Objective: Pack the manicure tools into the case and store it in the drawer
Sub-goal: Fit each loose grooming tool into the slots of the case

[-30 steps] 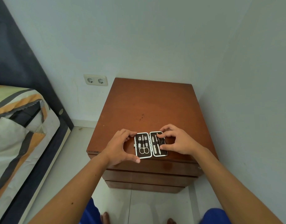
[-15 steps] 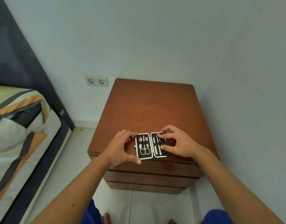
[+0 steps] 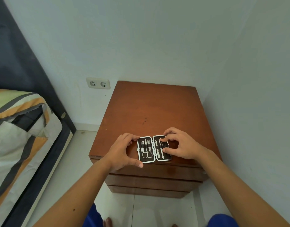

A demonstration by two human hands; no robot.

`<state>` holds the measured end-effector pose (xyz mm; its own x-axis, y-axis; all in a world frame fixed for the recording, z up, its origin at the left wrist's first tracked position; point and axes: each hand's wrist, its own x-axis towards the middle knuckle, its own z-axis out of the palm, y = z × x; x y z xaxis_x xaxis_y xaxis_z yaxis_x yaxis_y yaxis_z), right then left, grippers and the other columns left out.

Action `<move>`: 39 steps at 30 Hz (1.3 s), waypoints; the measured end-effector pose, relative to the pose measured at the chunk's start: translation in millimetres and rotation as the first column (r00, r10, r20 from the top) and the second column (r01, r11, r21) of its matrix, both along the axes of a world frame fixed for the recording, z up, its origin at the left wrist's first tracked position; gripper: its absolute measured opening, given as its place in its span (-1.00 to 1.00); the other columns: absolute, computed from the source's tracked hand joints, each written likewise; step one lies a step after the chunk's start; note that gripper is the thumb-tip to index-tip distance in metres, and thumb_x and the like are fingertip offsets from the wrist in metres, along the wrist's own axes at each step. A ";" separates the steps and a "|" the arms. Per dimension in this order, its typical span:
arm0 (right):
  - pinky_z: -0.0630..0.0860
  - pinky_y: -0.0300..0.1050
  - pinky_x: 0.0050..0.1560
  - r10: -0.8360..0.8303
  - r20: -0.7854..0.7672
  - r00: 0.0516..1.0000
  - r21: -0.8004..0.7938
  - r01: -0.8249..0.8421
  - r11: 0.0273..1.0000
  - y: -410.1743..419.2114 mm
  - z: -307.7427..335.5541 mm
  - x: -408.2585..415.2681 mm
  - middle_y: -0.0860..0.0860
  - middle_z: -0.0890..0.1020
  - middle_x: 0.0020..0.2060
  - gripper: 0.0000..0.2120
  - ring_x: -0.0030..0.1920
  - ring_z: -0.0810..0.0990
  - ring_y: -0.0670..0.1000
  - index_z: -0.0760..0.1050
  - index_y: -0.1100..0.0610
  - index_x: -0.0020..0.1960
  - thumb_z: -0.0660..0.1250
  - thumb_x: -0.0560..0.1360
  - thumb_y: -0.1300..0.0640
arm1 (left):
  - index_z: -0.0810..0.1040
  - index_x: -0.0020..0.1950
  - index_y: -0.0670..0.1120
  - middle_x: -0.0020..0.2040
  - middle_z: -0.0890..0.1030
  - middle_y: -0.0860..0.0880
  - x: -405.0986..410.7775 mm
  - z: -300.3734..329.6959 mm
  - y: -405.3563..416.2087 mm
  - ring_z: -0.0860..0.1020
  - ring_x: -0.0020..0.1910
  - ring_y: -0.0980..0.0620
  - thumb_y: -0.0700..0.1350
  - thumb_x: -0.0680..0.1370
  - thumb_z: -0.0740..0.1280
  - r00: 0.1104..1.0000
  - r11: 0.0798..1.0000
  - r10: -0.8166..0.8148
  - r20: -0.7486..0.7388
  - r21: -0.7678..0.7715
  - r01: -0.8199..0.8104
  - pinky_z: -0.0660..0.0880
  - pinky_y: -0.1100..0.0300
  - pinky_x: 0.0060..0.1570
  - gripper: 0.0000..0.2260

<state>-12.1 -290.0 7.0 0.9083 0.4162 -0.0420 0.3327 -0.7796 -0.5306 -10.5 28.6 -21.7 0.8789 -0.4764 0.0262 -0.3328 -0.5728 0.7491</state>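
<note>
A small black manicure case [image 3: 153,149] with a white rim lies open flat near the front edge of a brown wooden nightstand [image 3: 154,110]. Its left half holds scissors [image 3: 147,153], clippers and a pointed tool under a strap. Its right half holds slim metal tools [image 3: 159,149]. My left hand [image 3: 123,151] grips the case's left edge between thumb and fingers. My right hand [image 3: 181,145] rests on the right half, with index finger and thumb pressing on the tools there. Closed drawer fronts [image 3: 154,181] show below the top.
A bed with a striped cover [image 3: 18,128] and dark frame stands to the left. A double wall socket [image 3: 98,83] sits beside the nightstand. A white wall runs close along the right. My knees and toes show at the bottom over a tiled floor.
Both hands stay on the open case. The fingers of my right hand have shifted slightly over the tools in the right half.
</note>
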 end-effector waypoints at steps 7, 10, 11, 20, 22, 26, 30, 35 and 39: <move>0.44 -0.08 0.41 -0.005 0.017 1.000 0.021 0.005 1.000 -0.7 -3.2 -1.6 -0.22 0.47 0.30 -0.45 0.32 0.47 -0.20 0.57 -0.10 0.43 0.46 0.49 -0.26 | 0.41 0.48 0.16 0.30 0.42 0.24 -0.2 0.6 -0.7 0.38 0.28 0.25 0.29 0.19 0.70 1.000 1.000 0.002 0.008 0.005 -0.002 0.37 0.41 0.24 -0.07; 0.42 -0.10 0.41 0.012 0.018 1.000 -0.001 -0.012 1.000 -0.3 -3.5 -1.3 -0.23 0.45 0.30 -0.44 0.33 0.44 -0.20 0.54 -0.12 0.45 0.43 0.50 -0.28 | 0.41 0.48 0.17 0.30 0.42 0.24 -0.1 -0.7 0.1 0.39 0.29 0.23 0.32 0.19 0.69 1.000 1.000 0.001 0.006 0.006 -0.001 0.39 0.35 0.27 -0.07; 0.43 -0.12 0.39 0.022 0.020 1.000 -0.010 -0.021 1.000 -0.1 -3.1 -0.5 -0.24 0.44 0.29 -0.44 0.32 0.44 -0.21 0.53 -0.13 0.45 0.43 0.50 -0.28 | 0.41 0.48 0.18 0.31 0.42 0.25 0.0 -0.6 -0.1 0.39 0.29 0.23 0.33 0.19 0.68 1.000 1.000 0.001 0.005 0.008 -0.001 0.40 0.33 0.27 -0.07; 0.51 -0.16 0.26 0.026 0.025 0.999 -0.035 -0.025 0.999 -1.1 1.9 2.2 -0.25 0.42 0.24 -0.45 0.21 0.46 -0.22 0.53 -0.16 0.36 0.45 0.44 -0.35 | 0.40 0.48 0.19 0.30 0.42 0.26 0.7 -1.8 0.1 0.39 0.28 0.25 0.33 0.18 0.68 1.000 1.000 0.001 0.009 0.011 -0.001 0.39 0.35 0.25 -0.06; 0.53 -0.14 0.25 0.006 0.016 1.000 -0.005 -0.006 1.000 -0.8 1.4 1.6 -0.27 0.44 0.23 -0.45 0.19 0.50 -0.17 0.55 -0.17 0.33 0.48 0.42 -0.36 | 0.40 0.48 0.20 0.30 0.42 0.26 0.9 -1.6 0.1 0.39 0.28 0.24 0.34 0.18 0.68 1.000 1.000 0.000 0.005 0.013 0.000 0.40 0.33 0.27 -0.06; 0.52 -0.12 0.31 -0.020 0.027 0.999 0.062 0.018 0.998 -1.8 -2.3 -1.8 -0.28 0.47 0.25 -0.53 0.26 0.50 -0.19 0.60 -0.17 0.23 0.53 0.40 -0.32 | 0.40 0.48 0.21 0.30 0.41 0.28 0.4 -2.2 0.2 0.38 0.28 0.25 0.33 0.18 0.68 1.000 1.000 0.002 0.005 0.014 -0.002 0.41 0.33 0.27 -0.07; 0.47 -0.07 0.36 -0.038 0.024 0.999 0.071 0.036 0.997 -2.4 -5.3 -4.7 -0.27 0.47 0.28 -0.56 0.33 0.47 -0.18 0.60 -0.19 0.21 0.53 0.40 -0.32 | 0.40 0.49 0.19 0.31 0.41 0.27 0.3 -1.8 0.0 0.38 0.29 0.25 0.32 0.18 0.69 1.000 1.000 0.001 0.002 0.010 -0.001 0.40 0.34 0.27 -0.06; 0.42 -0.15 0.35 -0.073 0.029 0.997 0.101 0.070 0.992 -0.4 -5.5 -8.9 -0.26 0.48 0.30 -0.56 0.35 0.45 -0.21 0.62 -0.20 0.25 0.56 0.41 -0.25 | 0.40 0.48 0.19 0.30 0.41 0.27 0.0 -2.5 0.0 0.38 0.29 0.26 0.31 0.18 0.69 1.000 1.000 0.006 -0.001 0.002 -0.006 0.39 0.37 0.27 -0.06; 0.45 -0.22 0.33 -0.115 0.037 0.993 0.150 0.108 0.983 2.1 -6.5 -15.3 -0.26 0.51 0.30 -0.55 0.32 0.49 -0.21 0.62 -0.17 0.29 0.57 0.43 -0.17 | 0.40 0.48 0.19 0.30 0.41 0.27 -0.9 -1.4 -0.7 0.38 0.28 0.27 0.32 0.17 0.69 1.000 1.000 0.008 -0.004 0.001 -0.008 0.37 0.40 0.25 -0.05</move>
<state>-27.5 -287.9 0.5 0.9490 0.3106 0.0545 0.2742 -0.7276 -0.6288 -11.3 28.0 -23.1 0.8825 -0.4697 0.0226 -0.3258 -0.5760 0.7497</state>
